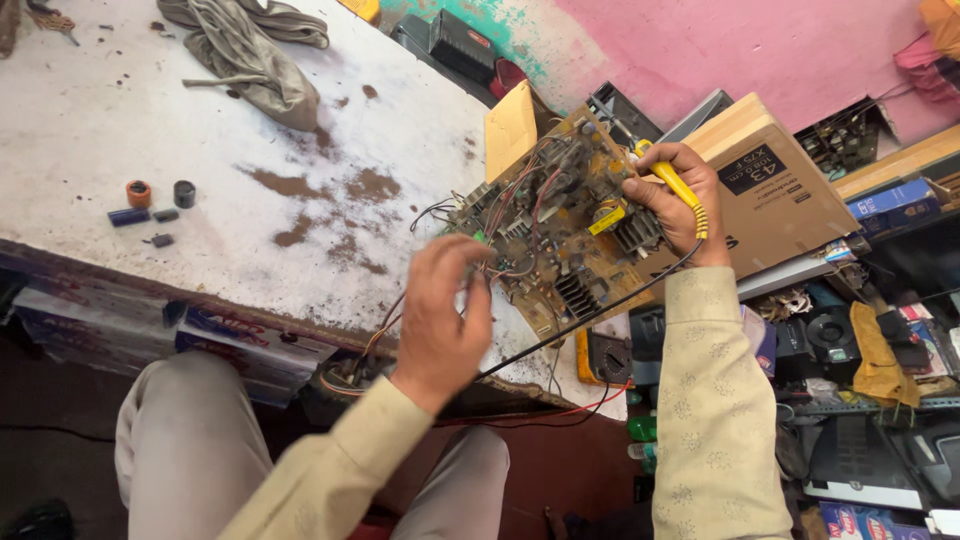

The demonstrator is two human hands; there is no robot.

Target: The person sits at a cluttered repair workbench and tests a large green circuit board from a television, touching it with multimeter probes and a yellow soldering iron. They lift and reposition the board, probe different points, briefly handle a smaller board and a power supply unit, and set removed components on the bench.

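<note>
A grey cloth [250, 50] lies crumpled on the stained white counter [120, 120], well apart from a cardboard box [770, 180] and small capacitors [150, 200].

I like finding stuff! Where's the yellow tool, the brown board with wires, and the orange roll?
yellow tool [684, 193], head view, on its yellow handle.
brown board with wires [560, 225], head view, on its middle.
orange roll [138, 193], head view, on its top.

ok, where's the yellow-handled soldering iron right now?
In the head view, the yellow-handled soldering iron is right of centre, gripped in the right hand at the right edge of the brown circuit board, just in front of the cardboard box.
</note>
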